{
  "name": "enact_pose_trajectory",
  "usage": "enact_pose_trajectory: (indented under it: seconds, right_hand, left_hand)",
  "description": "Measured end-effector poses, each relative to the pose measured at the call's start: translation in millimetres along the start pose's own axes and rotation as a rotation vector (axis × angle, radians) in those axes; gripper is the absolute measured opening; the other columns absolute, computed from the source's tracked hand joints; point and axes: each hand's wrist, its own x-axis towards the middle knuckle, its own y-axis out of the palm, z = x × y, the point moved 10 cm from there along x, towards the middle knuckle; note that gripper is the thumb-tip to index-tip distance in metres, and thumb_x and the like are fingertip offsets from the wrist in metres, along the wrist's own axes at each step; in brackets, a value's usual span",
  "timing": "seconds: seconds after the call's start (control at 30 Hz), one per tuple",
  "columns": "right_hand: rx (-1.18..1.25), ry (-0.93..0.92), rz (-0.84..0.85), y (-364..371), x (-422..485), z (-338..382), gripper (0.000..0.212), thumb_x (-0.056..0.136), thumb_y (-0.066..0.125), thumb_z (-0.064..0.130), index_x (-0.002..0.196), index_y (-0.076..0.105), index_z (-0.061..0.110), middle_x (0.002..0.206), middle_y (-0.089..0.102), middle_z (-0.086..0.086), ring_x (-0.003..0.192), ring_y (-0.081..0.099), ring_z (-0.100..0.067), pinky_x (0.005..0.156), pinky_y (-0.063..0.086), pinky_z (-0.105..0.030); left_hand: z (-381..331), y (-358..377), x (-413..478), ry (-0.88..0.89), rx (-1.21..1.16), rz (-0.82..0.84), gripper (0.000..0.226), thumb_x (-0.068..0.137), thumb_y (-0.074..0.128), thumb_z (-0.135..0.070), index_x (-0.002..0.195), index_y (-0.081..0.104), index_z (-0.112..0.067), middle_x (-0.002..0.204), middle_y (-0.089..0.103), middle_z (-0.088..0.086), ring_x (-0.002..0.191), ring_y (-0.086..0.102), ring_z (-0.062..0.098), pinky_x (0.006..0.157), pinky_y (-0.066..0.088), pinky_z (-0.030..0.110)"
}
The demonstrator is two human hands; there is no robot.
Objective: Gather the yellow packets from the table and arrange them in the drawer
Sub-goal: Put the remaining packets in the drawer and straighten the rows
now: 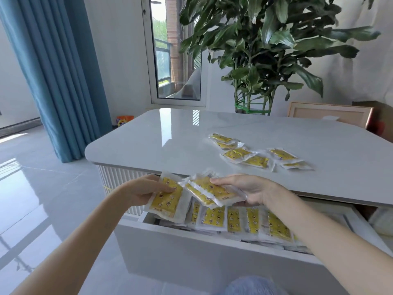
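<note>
The white drawer (191,248) is pulled open under the table's front edge, and a row of yellow packets (234,219) stands inside it. My left hand (146,191) grips one yellow packet (164,202) above the drawer's left end. My right hand (244,188) holds a small stack of yellow packets (209,191) over the drawer, touching the left one. Several more yellow packets (255,154) lie scattered on the grey table (170,141) beyond my hands.
A large potted plant (265,50) stands behind the table. A wooden frame (329,113) leans at the far right. Blue curtains (53,71) and a glass door (176,60) are on the left. The glossy tiled floor (42,199) spreads to the left.
</note>
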Motion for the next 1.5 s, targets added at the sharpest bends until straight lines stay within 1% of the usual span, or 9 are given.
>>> enact_pose_trajectory:
  seconds: [0.2,0.37,0.53,0.63,0.73,0.87,1.13,1.37,1.5]
  right_hand:
    - [-0.106,0.147,-0.16,-22.8,-7.9,-47.5,0.022,0.089,0.066,0.027,0.107,0.063,0.014,0.08,0.067,0.002,0.05,0.064,-0.003,0.037,0.049,-0.018]
    - [-0.047,0.141,-0.321,-43.1,7.4,-62.7,0.034,0.086,0.07,0.012,0.113,0.055,-0.001,0.103,0.07,-0.017,0.088,0.069,-0.028,0.082,0.057,-0.043]
    - [-0.1,0.138,-0.402,-52.7,21.9,-69.1,0.047,0.087,0.068,0.007,0.127,0.047,-0.006,0.109,0.067,-0.02,0.068,0.068,-0.021,0.06,0.058,-0.035]
    - [-0.062,0.15,-0.398,-49.3,33.5,-73.9,0.025,0.089,0.062,0.0,0.111,0.052,-0.007,0.118,0.064,-0.024,0.088,0.068,-0.031,0.08,0.058,-0.045]
    - [-0.028,0.166,-0.396,-42.9,44.5,-74.9,0.005,0.091,0.058,-0.003,0.095,0.054,-0.003,0.123,0.061,-0.025,0.111,0.063,-0.036,0.084,0.052,-0.045]
    - [0.017,0.177,-0.441,-44.7,70.9,-79.5,0.015,0.09,0.06,-0.002,0.104,0.056,-0.002,0.121,0.063,-0.023,0.11,0.064,-0.035,0.091,0.052,-0.047]
    - [-0.014,0.176,-0.506,-40.6,103.0,-87.5,0.051,0.089,0.064,0.007,0.136,0.043,0.002,0.137,0.051,-0.016,0.125,0.05,-0.031,0.104,0.044,-0.046]
    - [-0.035,0.135,-0.537,-37.4,102.8,-77.6,0.042,0.091,0.06,0.008,0.131,0.046,0.001,0.13,0.055,-0.015,0.12,0.054,-0.03,0.1,0.048,-0.044]
    - [-0.074,0.138,-0.603,-49.4,93.7,-77.6,0.046,0.092,0.059,0.009,0.134,0.042,0.001,0.126,0.053,-0.014,0.112,0.054,-0.025,0.098,0.049,-0.038]
  left_hand:
    - [26.9,-13.5,15.9,-0.167,0.28,-0.21,0.039,0.085,0.065,-0.003,0.121,0.053,0.008,0.114,0.064,0.02,0.09,0.067,0.03,0.076,0.058,0.039]
    - [28.7,-27.6,35.3,-0.202,0.416,-0.389,0.053,0.083,0.066,0.001,0.13,0.042,0.0,0.112,0.059,0.019,0.085,0.062,0.03,0.062,0.053,0.033]
    - [22.4,-33.3,59.0,-0.199,0.57,-0.469,0.055,0.087,0.061,-0.002,0.137,0.039,0.001,0.104,0.055,0.014,0.088,0.056,0.025,0.076,0.052,0.029]
    - [16.7,-30.1,75.1,-0.145,0.686,-0.476,0.053,0.089,0.058,-0.001,0.137,0.039,0.005,0.076,0.045,0.0,0.085,0.049,0.019,0.062,0.042,0.02]
    - [21.9,-36.4,87.2,-0.152,0.775,-0.514,0.061,0.088,0.058,-0.01,0.141,0.031,0.0,0.096,0.051,0.004,0.09,0.049,0.019,0.077,0.046,0.024]
    - [17.1,-41.9,94.0,-0.045,0.921,-0.58,0.068,0.081,0.065,-0.02,0.139,0.034,-0.004,0.125,0.051,0.011,0.108,0.055,0.025,0.078,0.048,0.026]
    - [-10.8,-23.5,83.4,0.224,1.395,-0.663,0.028,0.087,0.06,-0.015,0.114,0.06,-0.012,0.113,0.063,0.006,0.102,0.059,0.023,0.072,0.052,0.03]
    - [30.5,2.4,95.1,0.072,1.422,-0.052,0.08,0.074,0.069,-0.018,0.145,0.033,-0.025,0.149,0.035,0.001,0.133,0.038,0.02,0.107,0.037,0.031]
    - [43.8,12.6,91.7,-0.033,1.519,0.057,0.111,0.067,0.081,-0.036,0.152,0.012,-0.021,0.155,0.022,0.001,0.141,0.025,0.021,0.114,0.03,0.035]
